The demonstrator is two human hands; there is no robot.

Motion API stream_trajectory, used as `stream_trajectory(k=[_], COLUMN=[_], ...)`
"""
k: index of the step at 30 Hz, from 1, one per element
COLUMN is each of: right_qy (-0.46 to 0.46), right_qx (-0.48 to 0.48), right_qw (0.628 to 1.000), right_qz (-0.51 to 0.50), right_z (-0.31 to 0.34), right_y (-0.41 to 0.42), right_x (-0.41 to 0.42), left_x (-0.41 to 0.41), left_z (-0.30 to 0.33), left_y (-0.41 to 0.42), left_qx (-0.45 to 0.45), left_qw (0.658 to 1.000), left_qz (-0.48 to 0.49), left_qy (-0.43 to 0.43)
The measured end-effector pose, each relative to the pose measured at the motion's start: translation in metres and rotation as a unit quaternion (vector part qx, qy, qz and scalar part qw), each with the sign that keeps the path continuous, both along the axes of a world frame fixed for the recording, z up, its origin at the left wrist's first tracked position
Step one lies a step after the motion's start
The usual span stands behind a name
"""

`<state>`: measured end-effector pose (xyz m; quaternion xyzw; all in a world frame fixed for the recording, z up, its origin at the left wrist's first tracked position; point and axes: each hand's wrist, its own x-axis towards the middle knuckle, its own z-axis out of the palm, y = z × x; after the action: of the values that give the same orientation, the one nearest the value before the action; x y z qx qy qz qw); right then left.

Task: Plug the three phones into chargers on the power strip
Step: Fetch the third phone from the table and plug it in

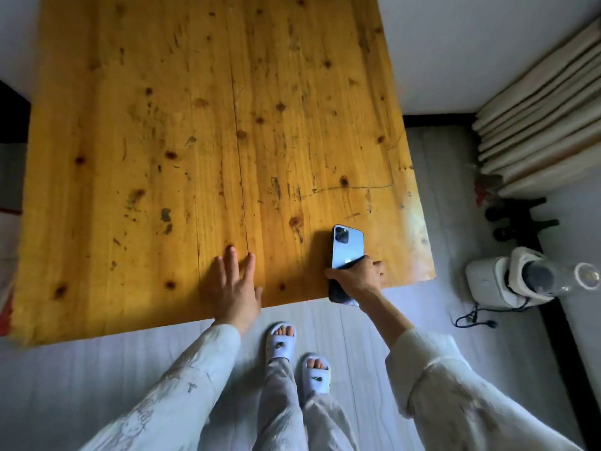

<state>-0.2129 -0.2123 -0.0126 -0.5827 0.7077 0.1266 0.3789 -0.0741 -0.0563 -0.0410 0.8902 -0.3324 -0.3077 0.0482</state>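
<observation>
Right hand (356, 276) gripping blue phone (347, 247) at the tabletop's (195, 125) near edge, about 5 o'clock; long axis runs 12–6. Dark item under it, can't tell what. Left hand (235, 284) flat, empty, fingers spread. I see no power strip.

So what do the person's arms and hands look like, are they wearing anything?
Both arms wear long, loose, pale whitish sleeves with wide cuffs that stop short of the wrists. The left sleeve has faint grey printed markings on it; the right sleeve looks plain. The left hand and right hand are bare: no gloves, and no rings or watch that I can see.
</observation>
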Motion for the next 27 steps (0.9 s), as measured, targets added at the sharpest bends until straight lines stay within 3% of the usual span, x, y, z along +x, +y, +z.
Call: stream_trajectory(k=[4, 7, 12, 21, 27], right_qy=[-0.049, -0.104, -0.144, -0.17, -0.144], right_qx=[-0.018, -0.029, -0.093, -0.219, -0.269], right_qw=[0.998, 0.988, 0.966, 0.884, 0.804], right_qz=[-0.046, -0.107, -0.192, -0.376, -0.51], right_z=[0.027, 0.052, 0.093, 0.149, 0.175], right_y=[0.029, 0.055, 0.099, 0.246, 0.382], right_x=[-0.059, -0.105, -0.193, -0.387, -0.514], left_x=[-0.022, -0.053, -0.12, -0.314, -0.482], left_z=[0.024, 0.039, 0.065, 0.126, 0.164], left_y=[-0.011, 0.001, 0.01, 0.017, 0.08], left_qx=[-0.021, -0.064, -0.057, -0.135, -0.168], left_qw=[0.997, 0.995, 0.974, 0.884, 0.782], left_qz=[0.028, -0.05, -0.177, -0.421, -0.568], left_qy=[0.066, 0.052, 0.126, 0.154, 0.191])
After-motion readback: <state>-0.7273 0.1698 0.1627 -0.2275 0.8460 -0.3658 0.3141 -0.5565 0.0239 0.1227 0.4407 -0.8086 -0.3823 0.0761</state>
